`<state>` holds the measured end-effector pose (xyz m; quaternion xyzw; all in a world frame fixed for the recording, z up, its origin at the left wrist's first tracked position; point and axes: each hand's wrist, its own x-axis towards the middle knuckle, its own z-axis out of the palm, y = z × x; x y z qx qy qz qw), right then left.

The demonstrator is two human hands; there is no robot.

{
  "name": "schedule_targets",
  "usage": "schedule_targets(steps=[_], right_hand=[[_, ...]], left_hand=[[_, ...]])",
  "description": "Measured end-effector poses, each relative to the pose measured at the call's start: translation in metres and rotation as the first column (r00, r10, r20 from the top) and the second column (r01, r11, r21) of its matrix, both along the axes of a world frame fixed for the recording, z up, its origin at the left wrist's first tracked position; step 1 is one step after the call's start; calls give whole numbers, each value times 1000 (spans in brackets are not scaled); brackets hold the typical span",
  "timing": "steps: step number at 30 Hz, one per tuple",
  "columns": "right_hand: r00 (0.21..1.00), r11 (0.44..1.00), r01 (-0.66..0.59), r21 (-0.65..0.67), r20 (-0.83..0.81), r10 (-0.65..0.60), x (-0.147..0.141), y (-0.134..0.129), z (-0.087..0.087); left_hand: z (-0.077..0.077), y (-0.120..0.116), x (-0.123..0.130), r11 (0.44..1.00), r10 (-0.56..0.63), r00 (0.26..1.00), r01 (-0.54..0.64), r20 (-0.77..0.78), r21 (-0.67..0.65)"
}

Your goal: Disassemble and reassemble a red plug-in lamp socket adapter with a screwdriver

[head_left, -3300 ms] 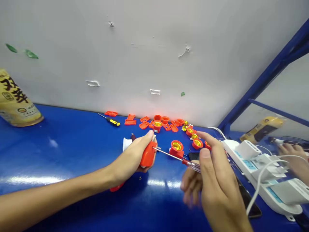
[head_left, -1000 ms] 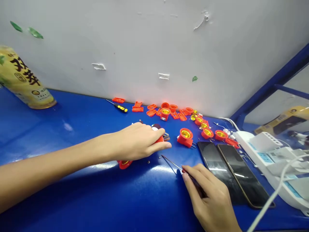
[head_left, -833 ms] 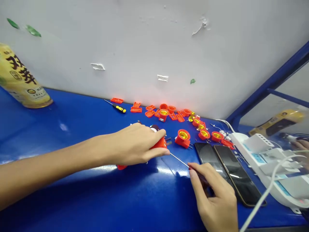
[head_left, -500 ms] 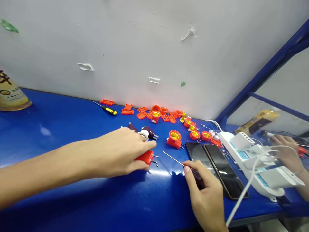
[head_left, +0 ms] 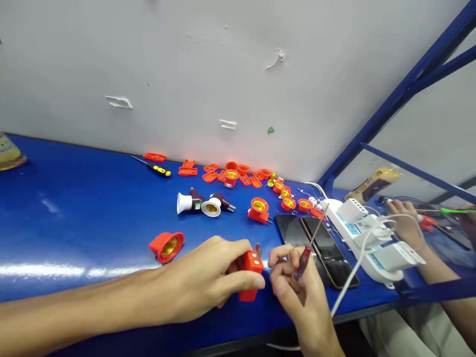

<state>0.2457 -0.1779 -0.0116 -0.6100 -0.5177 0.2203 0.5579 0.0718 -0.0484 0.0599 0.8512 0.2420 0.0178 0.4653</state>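
My left hand point(head_left: 215, 277) is closed round a red plug housing point(head_left: 250, 277) near the front of the blue table, its metal prongs pointing up. Just right of it, my right hand point(head_left: 301, 292) grips a screwdriver point(head_left: 304, 263) by its dark red handle, the thin shaft slanting up to the right. The screwdriver's tip is apart from the plug housing. A loose red lamp socket point(head_left: 167, 246) with a gold screw lining lies left of my hands. Behind them are a white-and-maroon lamp holder point(head_left: 190, 202), a second one point(head_left: 211, 206) and a red socket with prongs point(head_left: 259, 210).
Two phones point(head_left: 329, 253) lie by my right hand, beside a white power strip point(head_left: 372, 248) with chargers and cables. Red shells point(head_left: 188, 168), gold-lined sockets and a yellow-black screwdriver point(head_left: 158, 170) line the wall. Beyond a blue frame, another person's hand point(head_left: 405, 223) works.
My left hand has come nearer with the red plug housing and turned its prongs upward. My right hand has tipped the screwdriver up. The red lamp socket now shows on the table at left.
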Motion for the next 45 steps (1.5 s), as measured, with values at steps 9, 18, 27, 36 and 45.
schedule_targets(steps=[9,18,27,36,45], right_hand=[[967,979,-108,-170,211,143,12,18,-7],[899,932,-220,-289,310,309,1,65,5],[894,894,-319,-314,214,394,-21,102,11],[953,923,-293,-249,6,304,-15,83,34],[840,838,-530,-134,-220,496,6,16,11]], left_hand=[[-27,-33,-28,813,94,957,87,-276,576],[-59,-30,-42,591,10,991,99,-131,801],[-86,-32,-50,545,16,991,-117,130,830],[-65,-30,-49,627,-18,950,-232,311,743],[-76,-26,-55,785,51,909,-293,413,546]])
